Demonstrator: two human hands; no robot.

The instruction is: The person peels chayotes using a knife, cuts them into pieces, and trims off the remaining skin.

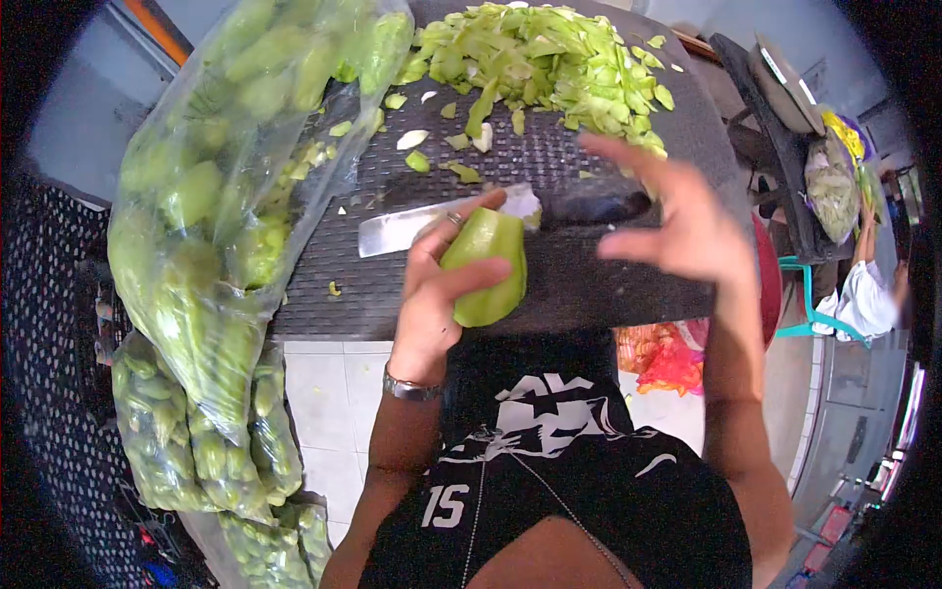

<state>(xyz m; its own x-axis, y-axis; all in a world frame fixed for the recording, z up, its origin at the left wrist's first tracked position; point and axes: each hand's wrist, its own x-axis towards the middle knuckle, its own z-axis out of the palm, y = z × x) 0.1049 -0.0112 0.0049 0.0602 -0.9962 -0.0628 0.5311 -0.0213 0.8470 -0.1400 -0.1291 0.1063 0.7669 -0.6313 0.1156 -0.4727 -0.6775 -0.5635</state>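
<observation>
At mid-frame, the left hand (437,285) has its fingers closed around a green vegetable (483,280) that looks mostly peeled; the right hand (677,211), blurred, spreads empty fingers near the knife (388,233) on the tabletop (677,294). Peelings (559,69) heap at upper centre; plenty seems left in the plastic bag (191,324), upper left.

Table (324,304) with a rough, woven-looking surface; knife blade (391,233) of smooth, glossy metal; vegetable (493,238) smooth, with a moist sheen. Bag (196,196) of clear, crinkled, glossy plastic. Watch (410,391) of shiny metal; shirt (628,501) of matt cloth; floor tiles (324,393) smooth, hard-looking, faintly glossy.
</observation>
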